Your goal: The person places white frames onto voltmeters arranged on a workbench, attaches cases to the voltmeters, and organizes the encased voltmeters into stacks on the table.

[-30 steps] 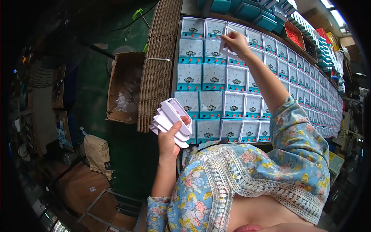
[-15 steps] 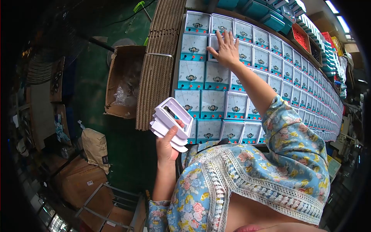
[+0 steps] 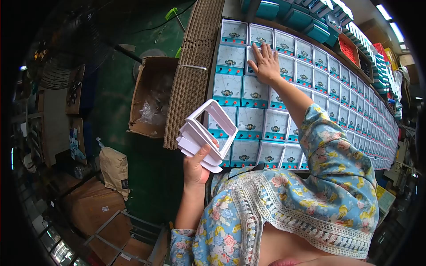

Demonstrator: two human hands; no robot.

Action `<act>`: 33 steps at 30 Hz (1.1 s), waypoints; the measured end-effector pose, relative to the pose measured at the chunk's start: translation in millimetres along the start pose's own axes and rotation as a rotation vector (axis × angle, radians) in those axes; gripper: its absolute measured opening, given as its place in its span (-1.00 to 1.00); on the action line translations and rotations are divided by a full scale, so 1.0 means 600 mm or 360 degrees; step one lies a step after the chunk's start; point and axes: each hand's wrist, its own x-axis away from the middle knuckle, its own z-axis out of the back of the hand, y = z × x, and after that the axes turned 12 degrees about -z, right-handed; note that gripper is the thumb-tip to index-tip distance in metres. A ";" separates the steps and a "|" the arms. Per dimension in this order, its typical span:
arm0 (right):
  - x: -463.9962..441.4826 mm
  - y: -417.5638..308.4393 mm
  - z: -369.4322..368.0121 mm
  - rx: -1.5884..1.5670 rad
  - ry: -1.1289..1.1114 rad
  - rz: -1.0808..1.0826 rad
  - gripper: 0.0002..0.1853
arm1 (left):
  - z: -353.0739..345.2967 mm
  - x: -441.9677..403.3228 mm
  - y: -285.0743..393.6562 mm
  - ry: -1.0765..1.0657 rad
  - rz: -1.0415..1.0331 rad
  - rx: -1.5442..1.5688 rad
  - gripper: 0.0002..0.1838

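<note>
My left hand (image 3: pixel 196 169) is closed around a small stack of white plastic frames (image 3: pixel 212 128). The thumb presses on the near side, and most of the other fingers are hidden behind the stack. The top frame has a large rectangular opening, through which meters on the table show. My right hand (image 3: pixel 267 66) lies palm down with fingers spread on a meter in the second row from the far edge, covering much of it. Around it stand rows of teal-and-white panel meters (image 3: pixel 228 86) with dials and red terminals, set edge to edge.
Bundled cardboard sheets (image 3: pixel 188 88) run along the left of the meters. Beside them is an open carton (image 3: pixel 141 95) with clear plastic inside. A red-filled parts box (image 3: pixel 347 48) sits beyond the rows. A brown paper sack (image 3: pixel 113 168) stands on the green floor.
The frame stack has risen and turned, showing its rectangular opening more squarely. My right hand remains flat on the same meter area. The whole view has shifted slightly.
</note>
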 end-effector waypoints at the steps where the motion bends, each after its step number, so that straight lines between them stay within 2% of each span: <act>1: 0.015 0.004 -0.002 -0.0001 -0.0027 -0.0007 -0.24 | 0.007 0.005 -0.003 0.0019 0.0025 0.0008 -0.57; 2: 0.015 0.004 -0.003 0.0008 -0.0035 -0.0009 -0.23 | 0.009 0.006 -0.007 0.0022 0.0046 0.0010 -0.57; 5: 0.007 -0.009 0.021 0.0103 -0.0358 -0.0139 -0.21 | 0.010 0.015 -0.004 0.0003 0.0049 0.0018 -0.58; 6: 0.009 -0.018 0.018 0.0136 -0.0262 -0.0127 -0.23 | 0.006 0.017 -0.002 -0.0015 0.0014 0.0038 -0.58; 9: 0.060 -0.068 0.123 -0.1090 -0.0741 0.0080 -0.36 | 0.003 0.014 0.002 -0.0048 -0.0038 0.0076 -0.60; 11: 0.143 -0.113 0.176 -0.1956 -0.1387 0.0236 -0.56 | 0.005 0.005 -0.005 -0.0055 -0.0033 0.0061 -0.61; 13: 0.201 -0.134 0.199 -0.1536 -0.1460 0.0291 -0.75 | -0.001 -0.003 -0.006 -0.0175 -0.0038 0.0032 -0.58; 15: 0.205 -0.135 0.218 -0.1405 -0.1083 0.0228 -0.86 | -0.021 -0.003 -0.011 -0.0205 -0.0047 -0.0060 -0.56; 16: 0.190 -0.125 0.217 -0.1415 -0.0924 0.0214 -0.87 | -0.026 -0.006 -0.027 0.0010 -0.0225 -0.0090 -0.53; 17: 0.172 -0.119 0.216 -0.1424 -0.0768 0.0200 -0.88 | -0.019 -0.008 -0.027 0.0007 -0.0162 -0.0070 -0.53; 18: 0.147 -0.117 0.219 -0.1374 -0.0404 0.0075 -0.88 | -0.008 -0.011 -0.022 0.0003 -0.0101 -0.0049 -0.52; 20: 0.067 -0.095 0.196 -0.0923 0.0210 0.0386 -0.85 | 0.008 -0.013 -0.016 0.0018 -0.0041 -0.0033 -0.53; 23: -0.002 -0.116 0.142 -0.0514 0.0094 0.0486 -0.74 | 0.025 -0.002 -0.020 0.0039 -0.0054 -0.0057 -0.53; 25: -0.021 -0.148 0.099 -0.0351 0.0210 0.0688 -0.63 | 0.029 0.003 -0.018 0.0104 -0.0058 -0.0024 -0.53; 27: -0.019 -0.177 0.062 -0.0275 -0.0021 0.0734 -0.49 | 0.035 0.006 -0.013 0.0170 -0.0075 -0.0010 -0.53; 30: 0.000 -0.192 -0.001 0.0151 -0.0056 0.0837 -0.39 | 0.051 0.009 -0.007 0.0258 -0.0063 -0.0006 -0.52; 33: 0.012 -0.186 0.039 0.0158 0.0019 0.0814 -0.43 | 0.062 0.008 -0.007 0.0282 -0.0044 0.0003 -0.55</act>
